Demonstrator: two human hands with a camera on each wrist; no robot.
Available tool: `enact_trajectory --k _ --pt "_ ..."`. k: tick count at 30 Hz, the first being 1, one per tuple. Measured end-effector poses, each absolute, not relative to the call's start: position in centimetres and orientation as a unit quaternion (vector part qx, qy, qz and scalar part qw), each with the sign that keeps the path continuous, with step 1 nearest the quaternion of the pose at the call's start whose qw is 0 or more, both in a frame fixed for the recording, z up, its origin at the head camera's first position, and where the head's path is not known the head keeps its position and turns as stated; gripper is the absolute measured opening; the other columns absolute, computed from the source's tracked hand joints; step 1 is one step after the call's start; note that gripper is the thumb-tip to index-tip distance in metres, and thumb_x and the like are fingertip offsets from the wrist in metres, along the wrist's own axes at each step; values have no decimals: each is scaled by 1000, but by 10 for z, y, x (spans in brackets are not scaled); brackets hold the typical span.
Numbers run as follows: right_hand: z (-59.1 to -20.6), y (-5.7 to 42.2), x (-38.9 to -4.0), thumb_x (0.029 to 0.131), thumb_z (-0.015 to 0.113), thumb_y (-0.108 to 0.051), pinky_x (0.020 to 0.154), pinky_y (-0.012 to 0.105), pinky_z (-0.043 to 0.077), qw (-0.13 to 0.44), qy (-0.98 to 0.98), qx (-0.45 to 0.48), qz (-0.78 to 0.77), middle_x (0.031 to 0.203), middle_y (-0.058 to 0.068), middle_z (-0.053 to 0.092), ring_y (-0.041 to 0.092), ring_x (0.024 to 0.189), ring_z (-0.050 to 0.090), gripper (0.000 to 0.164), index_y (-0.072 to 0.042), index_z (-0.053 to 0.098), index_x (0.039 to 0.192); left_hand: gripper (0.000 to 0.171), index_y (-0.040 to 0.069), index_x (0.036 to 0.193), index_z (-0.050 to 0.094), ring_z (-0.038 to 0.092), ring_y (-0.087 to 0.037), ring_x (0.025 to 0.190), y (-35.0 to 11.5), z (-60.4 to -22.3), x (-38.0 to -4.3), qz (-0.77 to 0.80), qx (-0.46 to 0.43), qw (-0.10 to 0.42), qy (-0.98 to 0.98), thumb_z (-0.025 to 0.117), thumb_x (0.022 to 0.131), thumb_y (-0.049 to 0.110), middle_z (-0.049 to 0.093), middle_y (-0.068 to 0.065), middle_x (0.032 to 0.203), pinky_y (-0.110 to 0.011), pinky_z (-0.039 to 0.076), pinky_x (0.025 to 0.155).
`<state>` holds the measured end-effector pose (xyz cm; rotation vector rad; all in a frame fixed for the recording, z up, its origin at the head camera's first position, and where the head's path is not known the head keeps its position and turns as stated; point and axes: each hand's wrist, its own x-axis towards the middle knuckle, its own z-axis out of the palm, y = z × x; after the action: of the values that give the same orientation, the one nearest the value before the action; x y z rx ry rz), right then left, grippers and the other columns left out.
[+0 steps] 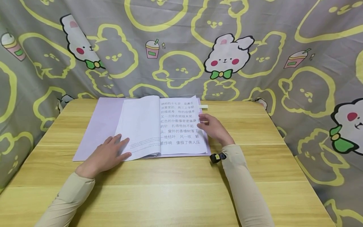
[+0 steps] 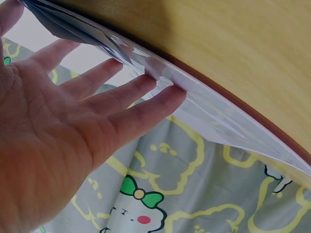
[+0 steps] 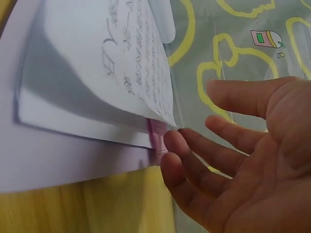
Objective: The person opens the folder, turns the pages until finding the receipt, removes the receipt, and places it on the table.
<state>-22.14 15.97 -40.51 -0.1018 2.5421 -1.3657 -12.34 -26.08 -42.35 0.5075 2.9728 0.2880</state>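
A lilac folder (image 1: 105, 115) lies spread on the table, with loose-looking white sheets inside. The left-hand page (image 1: 141, 123) is mostly blank, with small faint print low down. Large Chinese characters fill the right-hand page (image 1: 179, 126). My left hand (image 1: 106, 154) rests on the folder's left side, fingers spread, touching the turned page near its lower left edge. At the right page's outer edge is my right hand (image 1: 214, 127), its thumb apart from the loosely bent fingers. In the right wrist view, the page's raised edge (image 3: 163, 92) meets the fingertips, beside a pink tab (image 3: 158, 138).
The wooden table (image 1: 158, 195) extends in front of the folder and to both sides. A grey curtain (image 1: 175, 41) with yellow outlines and rabbit faces hangs behind and around it. A pale tab (image 1: 203, 106) sticks out at the folder's upper right. A small black device (image 1: 217, 157) sits at the right wrist.
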Motion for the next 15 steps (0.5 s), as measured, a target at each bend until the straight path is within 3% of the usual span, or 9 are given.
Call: enact_trajectory --k 7,15 --pt "-401 158 -219 105 58 -24 101 47 50 126 865 -36 -485 151 8 52 32 131 55 48 -13 49 151 69 4 150 50 39 -63 134 -260 -423 -123 96 165 59 980 62 99 49 40 -34 153 -76 42 94" --pt "-400 154 -219 107 55 -25 98 46 54 129 850 -55 -508 147 7 55 29 123 61 45 -16 50 150 69 4 150 50 39 -63 134 -260 -423 -123 96 163 60 980 62 99 49 40 -34 153 -77 42 94"
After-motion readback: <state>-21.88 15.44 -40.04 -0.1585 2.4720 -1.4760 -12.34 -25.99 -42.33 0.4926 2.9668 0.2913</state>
